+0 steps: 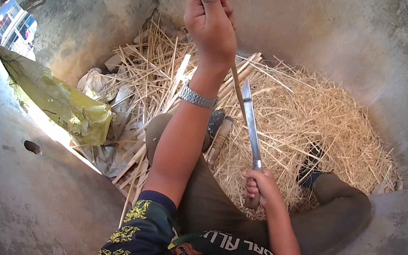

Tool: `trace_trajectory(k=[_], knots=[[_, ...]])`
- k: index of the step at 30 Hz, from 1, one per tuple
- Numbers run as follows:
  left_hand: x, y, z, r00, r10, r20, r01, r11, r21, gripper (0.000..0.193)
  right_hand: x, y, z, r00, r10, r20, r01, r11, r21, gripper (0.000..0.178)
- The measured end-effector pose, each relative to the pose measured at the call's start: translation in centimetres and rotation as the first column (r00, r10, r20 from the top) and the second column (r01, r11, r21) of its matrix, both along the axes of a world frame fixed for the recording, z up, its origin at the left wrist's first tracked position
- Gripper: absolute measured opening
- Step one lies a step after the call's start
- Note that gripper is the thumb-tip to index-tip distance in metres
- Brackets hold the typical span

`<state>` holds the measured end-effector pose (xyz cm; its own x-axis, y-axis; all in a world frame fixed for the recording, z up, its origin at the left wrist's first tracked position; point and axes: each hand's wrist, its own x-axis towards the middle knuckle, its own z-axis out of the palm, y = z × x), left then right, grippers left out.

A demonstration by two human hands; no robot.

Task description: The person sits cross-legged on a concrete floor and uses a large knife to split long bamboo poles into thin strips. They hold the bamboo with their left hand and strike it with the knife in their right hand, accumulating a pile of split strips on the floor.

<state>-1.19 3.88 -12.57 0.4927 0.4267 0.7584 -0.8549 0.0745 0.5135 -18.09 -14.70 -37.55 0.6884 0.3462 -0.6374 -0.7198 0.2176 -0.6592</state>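
Note:
My left hand [213,19], raised high at the top centre, is closed around a long thin bamboo strip [237,87]. The strip sticks out above the fist and slants down behind my wrist to the knife's blade. Lower right, my right hand [262,187] grips a long knife [252,130] by its wooden handle, blade pointing up and away from me. The strip's lower part meets or crosses the blade near its upper half; whether they touch I cannot tell.
A heap of pale shavings [313,110] covers the floor at the right. Loose bamboo strips [152,66] lie at the left, beside a yellow plastic sheet [71,104]. My crossed legs [222,194] lie under the knife. Concrete walls [315,33] surround me.

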Motion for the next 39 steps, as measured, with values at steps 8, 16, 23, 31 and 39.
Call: trace_trajectory(k=[8,16,23,31,39], knots=[[-0.1,-1.9,0.5,0.999,-0.032,-0.006,0.030,0.984,-0.173,0.040,-2.7,2.4,7.3,0.887,-0.206,0.414,0.198,0.978,0.062,0.023],[0.5,-1.9,0.4,0.985,0.165,0.053,-0.159,0.981,-0.113,0.037,-2.5,2.0,-0.9,0.834,-0.040,0.550,0.280,0.890,-0.360,0.019],[0.5,-1.3,-0.6,0.996,0.086,0.027,-0.087,0.996,0.032,0.045,-1.8,1.5,0.2,0.987,-0.073,0.146,0.109,0.960,-0.256,0.021],[1.4,-1.5,0.2,0.988,0.154,0.012,-0.150,0.978,-0.146,0.036,-2.7,2.4,3.8,0.746,-0.206,0.633,0.445,0.862,-0.243,0.021],[1.1,-1.6,-0.8,0.945,0.314,0.085,-0.313,0.949,-0.033,0.040,-2.0,2.0,-0.5,0.992,-0.013,0.126,0.053,0.946,-0.319,0.017]])
